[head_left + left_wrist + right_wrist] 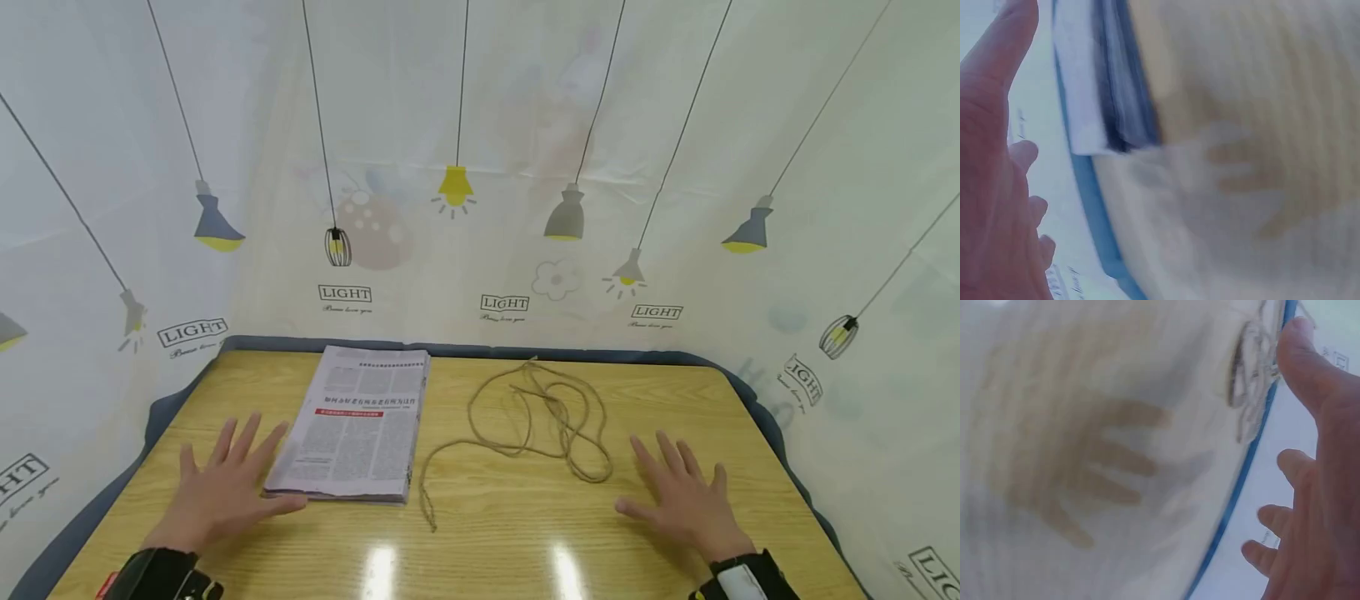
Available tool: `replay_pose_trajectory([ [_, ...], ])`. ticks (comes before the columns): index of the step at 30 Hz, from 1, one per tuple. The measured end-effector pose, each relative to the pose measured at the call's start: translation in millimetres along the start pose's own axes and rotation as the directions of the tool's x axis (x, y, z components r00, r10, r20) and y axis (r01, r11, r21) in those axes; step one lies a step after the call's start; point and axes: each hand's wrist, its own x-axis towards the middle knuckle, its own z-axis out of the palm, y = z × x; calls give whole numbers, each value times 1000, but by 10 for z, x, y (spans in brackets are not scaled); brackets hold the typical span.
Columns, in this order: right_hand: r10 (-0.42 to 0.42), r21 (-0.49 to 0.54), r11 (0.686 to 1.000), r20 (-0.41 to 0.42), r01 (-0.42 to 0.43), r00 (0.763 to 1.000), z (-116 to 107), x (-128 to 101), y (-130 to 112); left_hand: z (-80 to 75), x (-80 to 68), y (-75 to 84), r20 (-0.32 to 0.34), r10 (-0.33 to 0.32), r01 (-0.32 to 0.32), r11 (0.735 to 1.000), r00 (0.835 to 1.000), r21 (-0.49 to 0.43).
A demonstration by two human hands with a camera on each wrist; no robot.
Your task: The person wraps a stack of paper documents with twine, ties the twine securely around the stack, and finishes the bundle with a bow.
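A stack of newspapers (356, 442) with a red strip on its top page lies left of the table's middle. To its right, a thin brown rope (558, 408) is spread in loose loops, one end trailing toward the front. My left hand (221, 487) is spread at the stack's lower left corner, its thumb near the front edge. Fingers apart, my right hand (686, 500) is over the table to the right of the rope and holds nothing. The left wrist view shows the newspaper stack (1082, 81) beyond the thumb; the right wrist view shows the rope (1250, 381) in blur.
The wooden table (510, 542) has a shiny top that reflects light. Dark blue edging (525, 351) runs along its far side. Behind and around it hangs a white curtain (420, 100) printed with lamps and lettering. Bands with devices (738, 579) sit on both wrists.
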Motion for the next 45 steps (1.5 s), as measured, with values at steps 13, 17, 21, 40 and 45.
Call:
replay_pose_trajectory([
  [13,-75,-16,997,35,75,997,-205,129,-220,-391,255,678,-59,209,-209,978,976,8],
  [17,-89,0,996,60,89,994,-234,172,-299,-429,355,902,-26,261,-261,965,965,-33],
  [21,-101,2,995,76,102,992,-234,226,-372,-420,438,1116,21,283,-280,954,959,-103],
  [40,-184,37,982,15,184,983,24,416,-616,61,656,1904,41,397,-390,913,917,-121],
  [45,-174,54,984,41,172,984,46,403,-642,206,667,1971,15,349,-348,936,937,-59],
])
